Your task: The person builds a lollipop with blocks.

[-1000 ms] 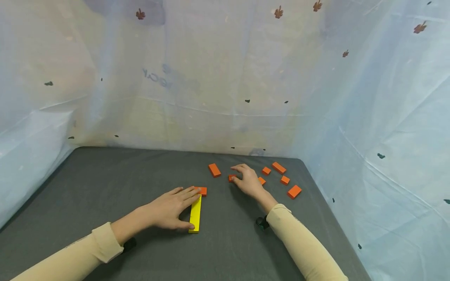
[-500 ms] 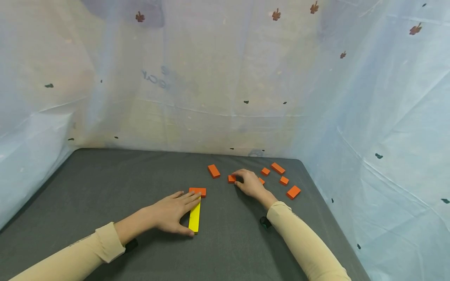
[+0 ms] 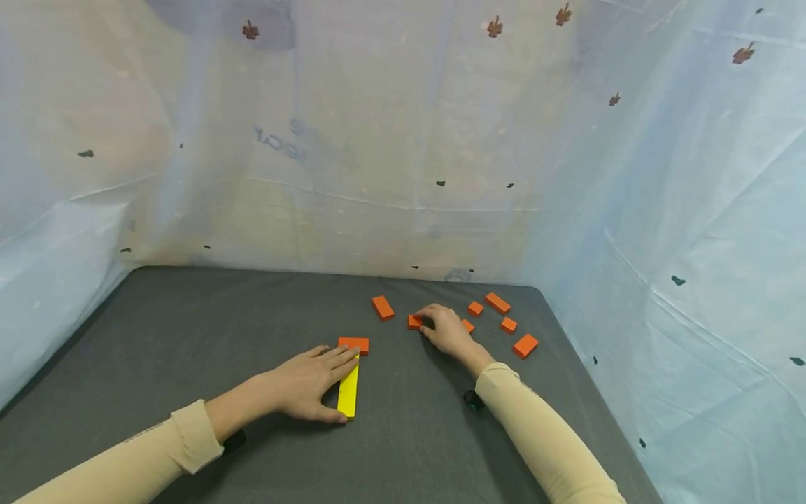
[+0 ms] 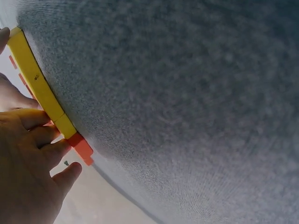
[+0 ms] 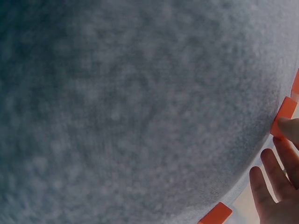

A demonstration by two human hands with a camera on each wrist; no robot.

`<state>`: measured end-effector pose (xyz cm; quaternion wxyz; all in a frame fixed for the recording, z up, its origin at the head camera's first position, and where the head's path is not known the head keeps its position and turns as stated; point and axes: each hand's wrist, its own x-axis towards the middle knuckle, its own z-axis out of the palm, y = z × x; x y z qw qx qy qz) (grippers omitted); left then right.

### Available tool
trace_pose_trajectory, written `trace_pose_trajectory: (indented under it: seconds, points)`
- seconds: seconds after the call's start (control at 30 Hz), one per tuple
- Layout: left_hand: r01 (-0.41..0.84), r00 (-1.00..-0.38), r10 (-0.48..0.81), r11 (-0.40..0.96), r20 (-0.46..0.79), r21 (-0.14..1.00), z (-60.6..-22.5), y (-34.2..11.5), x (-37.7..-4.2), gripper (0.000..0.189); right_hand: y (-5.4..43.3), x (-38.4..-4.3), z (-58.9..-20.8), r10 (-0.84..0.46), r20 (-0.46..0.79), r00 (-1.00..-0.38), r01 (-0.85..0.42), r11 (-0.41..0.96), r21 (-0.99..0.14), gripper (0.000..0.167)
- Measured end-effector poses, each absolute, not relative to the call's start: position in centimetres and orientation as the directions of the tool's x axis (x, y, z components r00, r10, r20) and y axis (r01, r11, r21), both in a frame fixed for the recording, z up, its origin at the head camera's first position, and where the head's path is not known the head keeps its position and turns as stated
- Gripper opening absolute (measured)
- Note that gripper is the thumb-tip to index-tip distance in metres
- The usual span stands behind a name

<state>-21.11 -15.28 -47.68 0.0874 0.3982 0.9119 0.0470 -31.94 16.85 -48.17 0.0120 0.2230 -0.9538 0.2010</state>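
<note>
In the head view my left hand (image 3: 305,385) lies with spread, fairly straight fingers along a yellow bar (image 3: 348,395). Its thumb touches the bar's near end; the fingertips reach the far end. A seam crosses the yellow bar (image 4: 42,93) in the left wrist view. Across the far end sits an orange block (image 3: 354,343), touching the yellow. Further right, my right hand (image 3: 447,332) pinches another orange block (image 3: 413,322) between thumb and fingers. In the right wrist view, the thumb rests on that block (image 5: 286,109), while the other fingers are extended.
Behind the hands lies a loose orange block (image 3: 383,308). Several more orange blocks of differing lengths, such as a long one (image 3: 497,303) and a wide one (image 3: 525,346), lie right of my right hand. Plastic sheeting (image 3: 352,175) surrounds the dark grey table (image 3: 220,308).
My right hand has closed its fingers on the orange block from a looser reach. My left hand has drawn back slightly, uncovering more of the orange block at the yellow bar's far end.
</note>
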Motion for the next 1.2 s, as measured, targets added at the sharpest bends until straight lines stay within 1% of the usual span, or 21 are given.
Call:
trace_pose_trajectory:
  seconds: [0.27, 0.53, 0.7, 0.83, 1.2]
  points:
    - [0.73, -0.657, 0.745, 0.668, -0.118, 0.145, -47.6, -15.3, -21.0, 0.103, 16.7, -31.7, -48.1, -0.403, 0.113, -0.908, -0.414, 0.824, -0.385, 0.03]
    - [0.736, -0.65, 0.75, 0.662, -0.122, 0.143, -47.6, -15.4, -21.1, 0.104, 16.2, -31.3, -47.8, -0.396, 0.18, -0.901, -0.434, 0.8, -0.414, 0.03]
    - [0.731, -0.655, 0.743, 0.669, -0.133, 0.136, -47.7, -15.5, -21.3, 0.104, 14.8, -30.9, -47.0, -0.404, 0.214, -0.889, -0.457, 0.764, -0.456, 0.029]
    - [0.731, -0.658, 0.741, 0.671, -0.132, 0.124, -47.6, -15.4, -21.4, 0.105, 13.4, -30.6, -46.5, -0.431, 0.227, -0.873, -0.486, 0.738, -0.468, 0.029]
    - [0.739, -0.653, 0.748, 0.663, -0.12, 0.118, -47.3, -15.3, -21.3, 0.103, 9.6, -30.0, -46.4, -0.49, 0.213, -0.845, -0.529, 0.711, -0.464, 0.03]
